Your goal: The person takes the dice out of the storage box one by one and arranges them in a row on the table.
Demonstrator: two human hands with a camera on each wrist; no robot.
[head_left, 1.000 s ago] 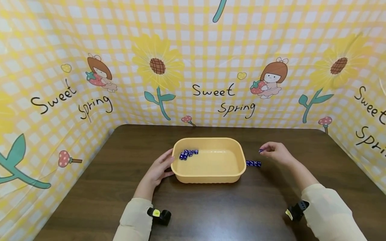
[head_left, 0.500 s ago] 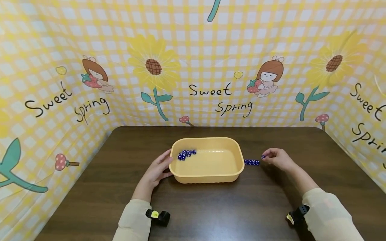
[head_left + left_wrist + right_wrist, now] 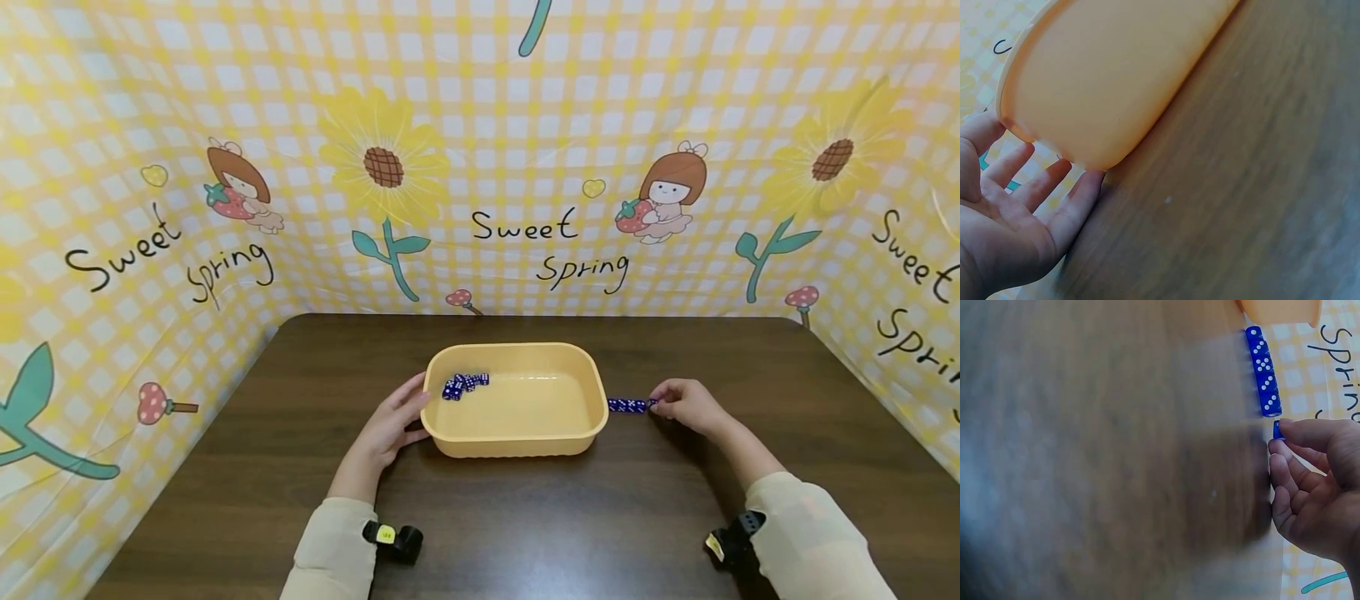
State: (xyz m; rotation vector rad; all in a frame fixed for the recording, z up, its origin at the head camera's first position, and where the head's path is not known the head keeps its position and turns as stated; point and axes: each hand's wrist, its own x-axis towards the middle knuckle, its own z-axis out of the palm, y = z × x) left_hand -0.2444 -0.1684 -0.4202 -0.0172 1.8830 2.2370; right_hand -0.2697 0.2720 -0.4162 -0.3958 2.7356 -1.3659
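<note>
My right hand (image 3: 692,406) pinches a small blue die (image 3: 1278,430) between thumb and fingertips, low over the table. It is right at the right end of a straight row of blue dice with white pips (image 3: 627,406). That row runs out from the right side of a yellow plastic bin (image 3: 517,438). At the bin's left end, my left hand (image 3: 392,421) rests its extended fingers against the wall, some at the rim. In the left wrist view the fingertips (image 3: 1063,165) touch the bin's outer side. A loose cluster of blue dice (image 3: 463,386) lies inside the bin at its left.
The dark wood table (image 3: 525,525) carries the bin near its middle. Behind and on both sides hangs a yellow checked cloth (image 3: 510,100) with printed flowers and lettering. Black cameras (image 3: 408,543) are strapped at both wrists.
My right hand has come down and toward me with the die, from above and beyond the row to its right end. The left hand stays at the bin.
</note>
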